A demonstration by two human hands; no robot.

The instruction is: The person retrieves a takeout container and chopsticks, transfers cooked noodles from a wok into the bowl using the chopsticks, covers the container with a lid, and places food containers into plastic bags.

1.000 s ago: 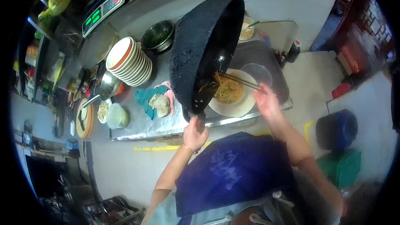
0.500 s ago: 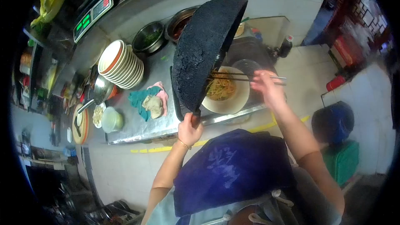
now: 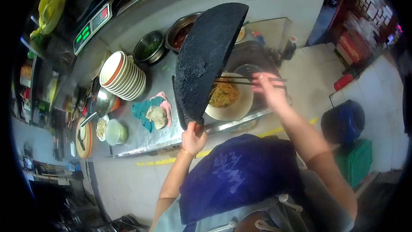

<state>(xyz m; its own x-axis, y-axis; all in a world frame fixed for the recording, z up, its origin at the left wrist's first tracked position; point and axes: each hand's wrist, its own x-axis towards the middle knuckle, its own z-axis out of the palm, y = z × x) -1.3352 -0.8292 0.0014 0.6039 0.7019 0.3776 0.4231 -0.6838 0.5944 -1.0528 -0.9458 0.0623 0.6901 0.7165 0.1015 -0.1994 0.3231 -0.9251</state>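
Observation:
My left hand (image 3: pixel 194 140) is closed around the short brown handle of a blackened wok (image 3: pixel 208 56). The wok is tipped on its side, its crusted underside facing left, over a white bowl (image 3: pixel 240 105). Noodles with orange and green shreds (image 3: pixel 224 95) show in the bowl; the wok's rim hides its left part. In my right hand (image 3: pixel 268 87) is a pair of long dark chopsticks (image 3: pixel 244 81), pointing left toward the wok's open side. The wok hides their tips.
A stack of white bowls (image 3: pixel 122 77) stands left on the steel counter (image 3: pixel 128 139), near bunched cloths (image 3: pixel 155 114) and a plastic tub (image 3: pixel 116 133). Behind are metal bowls with greens (image 3: pixel 149 47) and red contents (image 3: pixel 180 34). A dark bottle (image 3: pixel 290 48) stands at right.
The wok, still tipped, has shifted slightly left and down in view. My right hand and the chopsticks have also moved a little left. The camera view has shifted slightly.

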